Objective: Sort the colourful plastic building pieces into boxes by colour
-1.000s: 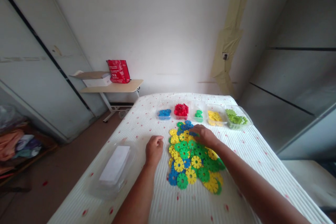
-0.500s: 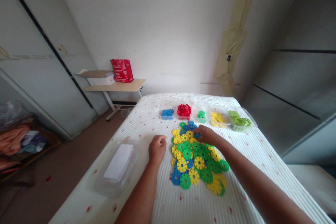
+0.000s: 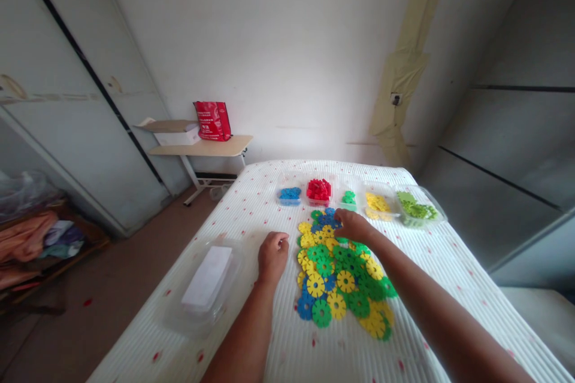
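Note:
A pile of flower-shaped plastic discs [image 3: 345, 281] in yellow, green and blue lies on the white bed cover [image 3: 251, 215]. My right hand [image 3: 353, 226] reaches over the far end of this pile. Its fingers are bent, with thumb and forefinger a little apart beside the blue discs [image 3: 327, 219]. No disc shows clearly in its grasp, and the palm side is hidden. To the left of the pile, my left hand [image 3: 272, 256] rests on the cover, fingers curled in. Whatever may be inside that curl is hidden.
Clear tubs stand in a row beyond the pile, with blue pieces [image 3: 290, 193], red pieces [image 3: 319, 190], green pieces [image 3: 348, 197], yellow pieces [image 3: 377, 203] and light green pieces [image 3: 415, 206]. A lidded plastic box [image 3: 209, 281] lies at left. A red bag [image 3: 212, 121] sits on a side table [image 3: 215, 146].
My right hand has shifted slightly left over the blue discs, its thumb and forefinger showing farther apart. My left hand stays curled in place. The whole view has moved a little.

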`<state>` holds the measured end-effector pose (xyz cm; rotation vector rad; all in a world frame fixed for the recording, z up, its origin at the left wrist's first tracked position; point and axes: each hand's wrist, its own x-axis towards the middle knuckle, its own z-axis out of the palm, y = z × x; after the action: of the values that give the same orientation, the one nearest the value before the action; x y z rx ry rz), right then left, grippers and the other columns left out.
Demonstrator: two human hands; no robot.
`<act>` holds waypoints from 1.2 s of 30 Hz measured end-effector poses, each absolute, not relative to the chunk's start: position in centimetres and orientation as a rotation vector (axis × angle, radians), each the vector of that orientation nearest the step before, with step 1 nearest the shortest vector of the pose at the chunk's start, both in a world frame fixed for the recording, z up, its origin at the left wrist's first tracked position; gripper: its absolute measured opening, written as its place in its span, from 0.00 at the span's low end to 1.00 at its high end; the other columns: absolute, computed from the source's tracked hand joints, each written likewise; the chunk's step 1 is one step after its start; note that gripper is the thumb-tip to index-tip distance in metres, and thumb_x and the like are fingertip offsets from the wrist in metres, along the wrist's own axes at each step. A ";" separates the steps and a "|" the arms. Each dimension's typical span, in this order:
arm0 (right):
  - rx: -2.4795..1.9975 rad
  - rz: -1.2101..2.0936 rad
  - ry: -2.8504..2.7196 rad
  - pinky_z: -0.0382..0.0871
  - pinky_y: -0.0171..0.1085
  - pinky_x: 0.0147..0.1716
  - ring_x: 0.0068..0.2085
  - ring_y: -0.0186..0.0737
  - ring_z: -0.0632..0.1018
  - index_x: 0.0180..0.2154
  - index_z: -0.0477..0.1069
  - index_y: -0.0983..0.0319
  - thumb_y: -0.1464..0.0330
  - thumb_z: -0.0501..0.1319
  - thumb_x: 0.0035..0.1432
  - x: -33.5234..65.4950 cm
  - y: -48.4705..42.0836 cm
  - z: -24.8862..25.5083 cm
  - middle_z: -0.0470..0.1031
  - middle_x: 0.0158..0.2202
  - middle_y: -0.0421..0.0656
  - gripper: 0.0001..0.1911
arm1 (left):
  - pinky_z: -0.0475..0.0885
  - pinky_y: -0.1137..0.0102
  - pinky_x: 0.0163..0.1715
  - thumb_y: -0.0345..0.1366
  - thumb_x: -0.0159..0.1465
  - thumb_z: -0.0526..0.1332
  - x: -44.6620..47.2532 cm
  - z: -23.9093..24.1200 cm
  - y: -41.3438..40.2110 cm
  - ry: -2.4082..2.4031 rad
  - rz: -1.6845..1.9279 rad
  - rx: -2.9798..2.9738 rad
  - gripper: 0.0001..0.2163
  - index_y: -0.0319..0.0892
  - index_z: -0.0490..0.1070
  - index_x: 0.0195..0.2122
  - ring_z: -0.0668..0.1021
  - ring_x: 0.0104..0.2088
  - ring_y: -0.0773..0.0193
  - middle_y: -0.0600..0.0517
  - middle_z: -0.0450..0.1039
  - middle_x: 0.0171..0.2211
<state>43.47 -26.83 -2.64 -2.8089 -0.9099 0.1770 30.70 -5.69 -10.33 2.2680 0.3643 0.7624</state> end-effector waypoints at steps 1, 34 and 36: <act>-2.812 0.136 -0.873 0.62 0.33 0.33 0.39 0.40 0.75 0.44 0.67 0.63 0.68 0.60 0.49 43.3 -26.3 -2.6 0.74 0.41 0.46 0.17 | 0.69 0.72 0.35 0.26 0.55 0.54 30.7 -10.4 -5.7 0.365 0.761 2.267 0.09 0.40 0.73 0.31 0.75 0.33 0.66 0.51 0.74 0.32; -2.622 -0.449 -0.921 0.62 0.33 0.33 0.38 0.39 0.75 0.40 0.71 0.60 0.63 0.46 0.62 42.5 -23.1 -2.2 0.74 0.40 0.45 0.17 | 0.68 0.72 0.36 0.26 0.55 0.54 30.3 -9.8 -5.9 0.380 0.703 2.230 0.10 0.40 0.73 0.32 0.74 0.34 0.66 0.51 0.74 0.33; -2.627 -0.438 -0.873 0.62 0.33 0.33 0.37 0.38 0.75 0.37 0.72 0.61 0.63 0.46 0.62 41.9 -27.1 -4.1 0.74 0.38 0.46 0.18 | 0.68 0.71 0.36 0.26 0.55 0.54 30.3 -9.6 -6.0 0.390 0.681 2.232 0.09 0.40 0.73 0.32 0.74 0.33 0.67 0.51 0.74 0.33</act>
<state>41.92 -27.09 -4.07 -2.6273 -0.8733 -0.4376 30.30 -6.01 -9.64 2.2323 0.3904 0.6809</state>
